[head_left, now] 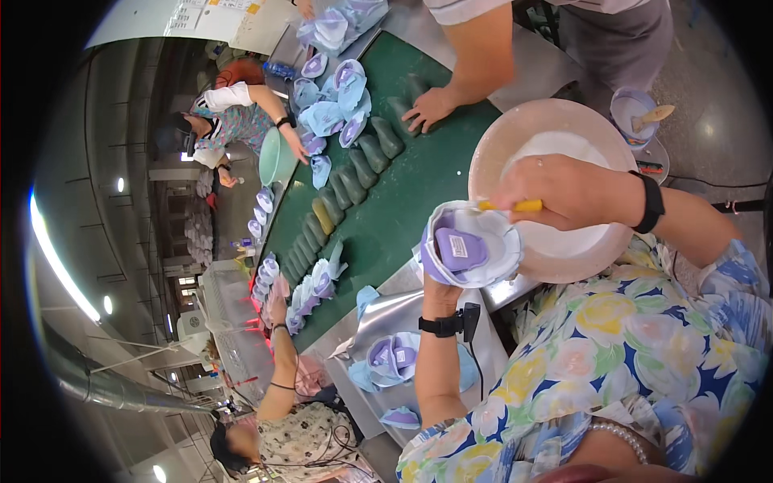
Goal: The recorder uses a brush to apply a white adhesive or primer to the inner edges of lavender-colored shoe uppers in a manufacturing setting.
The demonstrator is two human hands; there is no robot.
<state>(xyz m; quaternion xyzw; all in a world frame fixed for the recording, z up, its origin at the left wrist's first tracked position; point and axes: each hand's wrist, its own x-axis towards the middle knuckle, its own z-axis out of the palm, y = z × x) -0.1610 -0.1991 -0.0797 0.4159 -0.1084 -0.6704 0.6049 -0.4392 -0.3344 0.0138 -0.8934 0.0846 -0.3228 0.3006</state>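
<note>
My left hand [442,295] is wrapped around a light-blue and purple shoe upper [505,256] from below; most of its fingers are hidden behind the upper. The upper's open side faces up, showing a purple piece with a small white label inside. In my right hand [568,191] is a yellow-handled brush [527,206], gripped by its handle, its tip at the upper's pale edge. Under my right hand lies a large pinkish basin [493,143] with white stuff inside, its surface partly hidden by my hand.
A green worktable [435,173] carries a row of dark shoe lasts [348,185] and piles of blue-purple uppers [326,117]. More uppers [392,358] lie beside my left forearm. A can with a brush [632,117] stands beyond the basin. Co-workers reach in from across and left.
</note>
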